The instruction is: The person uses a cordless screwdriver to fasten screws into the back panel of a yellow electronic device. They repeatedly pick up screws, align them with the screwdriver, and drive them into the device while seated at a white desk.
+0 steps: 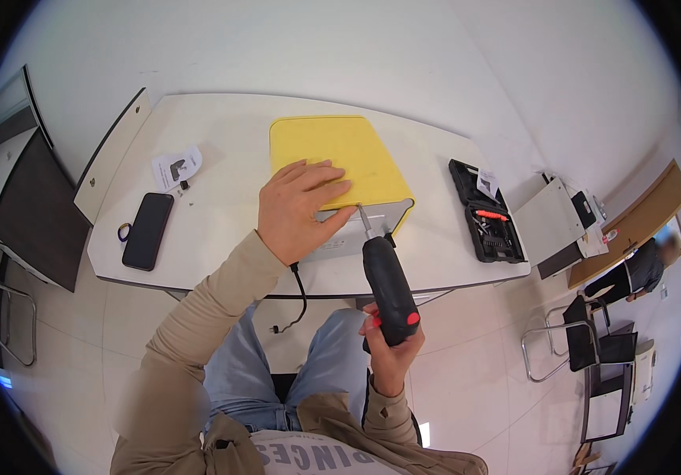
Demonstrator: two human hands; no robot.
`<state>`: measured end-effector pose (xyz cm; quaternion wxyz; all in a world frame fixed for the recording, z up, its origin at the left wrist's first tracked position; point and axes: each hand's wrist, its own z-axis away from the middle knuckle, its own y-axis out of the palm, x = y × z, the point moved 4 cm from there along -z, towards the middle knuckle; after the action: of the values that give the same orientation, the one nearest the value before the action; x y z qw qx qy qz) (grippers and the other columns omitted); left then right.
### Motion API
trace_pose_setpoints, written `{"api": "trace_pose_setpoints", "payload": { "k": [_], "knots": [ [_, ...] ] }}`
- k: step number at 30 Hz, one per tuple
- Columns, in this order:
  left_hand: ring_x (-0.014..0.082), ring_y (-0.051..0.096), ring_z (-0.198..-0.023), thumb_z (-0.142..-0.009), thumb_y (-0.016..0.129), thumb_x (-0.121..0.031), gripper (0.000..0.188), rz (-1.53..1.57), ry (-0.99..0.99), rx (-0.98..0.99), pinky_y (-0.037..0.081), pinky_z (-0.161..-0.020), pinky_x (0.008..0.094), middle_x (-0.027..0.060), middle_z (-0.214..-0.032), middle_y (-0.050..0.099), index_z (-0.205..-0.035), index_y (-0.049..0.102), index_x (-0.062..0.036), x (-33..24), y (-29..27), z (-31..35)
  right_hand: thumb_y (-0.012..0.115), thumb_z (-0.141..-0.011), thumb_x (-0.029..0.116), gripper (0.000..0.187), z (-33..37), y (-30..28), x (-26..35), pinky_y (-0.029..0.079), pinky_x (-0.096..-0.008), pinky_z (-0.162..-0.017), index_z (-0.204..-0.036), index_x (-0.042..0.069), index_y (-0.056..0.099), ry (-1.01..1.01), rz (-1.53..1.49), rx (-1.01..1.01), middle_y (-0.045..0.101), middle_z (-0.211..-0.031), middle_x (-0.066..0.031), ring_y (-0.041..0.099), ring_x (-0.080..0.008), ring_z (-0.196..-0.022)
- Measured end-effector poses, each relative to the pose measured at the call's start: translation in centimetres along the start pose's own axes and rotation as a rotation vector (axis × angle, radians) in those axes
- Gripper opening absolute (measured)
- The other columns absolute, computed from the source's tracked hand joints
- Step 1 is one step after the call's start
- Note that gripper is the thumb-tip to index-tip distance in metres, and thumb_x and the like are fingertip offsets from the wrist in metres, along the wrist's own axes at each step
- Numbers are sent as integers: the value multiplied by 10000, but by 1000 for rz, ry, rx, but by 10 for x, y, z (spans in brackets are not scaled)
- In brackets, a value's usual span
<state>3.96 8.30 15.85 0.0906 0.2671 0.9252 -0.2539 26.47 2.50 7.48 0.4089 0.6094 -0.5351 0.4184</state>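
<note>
Yellow case [332,146] lies on the worktop [218,210], ahead of the right hand [396,352], which grips the driver [388,281]; its long axis points forward and slightly left, toward the case's near edge. The left hand [297,207], fingers spread, rests on the case, nearer this edge.

Gap between yellow box [344,154] and tool case [464,184]; phone [148,231] obstructs left.
</note>
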Motion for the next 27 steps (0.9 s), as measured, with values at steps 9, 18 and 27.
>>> {"api": "trace_pose_setpoints", "payload": {
  "k": [9, 18, 27],
  "knots": [
    [275, 676, -1123, -721, 854, -194, 324, -9, 6, 1, 510, -1005, 464, 59, -1115, 726, -1020, 767, -106, -1, 0, 1, 746, -790, 36, 455, -5, -7, 44, 535, -289, -667, -1211, -41, 593, -50, 374, 77, 719, -904, -136, 682, -176, -730],
    [271, 674, -1127, -718, 862, -203, 337, -8, 24, 0, 513, -1003, 458, 56, -1118, 725, -1026, 762, -110, 1, 0, 1, 761, -771, 74, 692, -4, 7, 69, 565, -384, -690, -1392, -53, 483, -253, 657, 149, 705, -1012, -224, 726, -351, -787],
    [271, 672, -1131, -725, 855, -196, 336, 0, 28, 11, 508, -1005, 456, 57, -1127, 723, -1031, 756, -100, 2, 0, 2, 759, -782, 36, 677, -2, 9, 66, 561, -367, -696, -1398, -33, 486, -99, 582, 109, 709, -980, -221, 736, -315, -794]
  ]
}}
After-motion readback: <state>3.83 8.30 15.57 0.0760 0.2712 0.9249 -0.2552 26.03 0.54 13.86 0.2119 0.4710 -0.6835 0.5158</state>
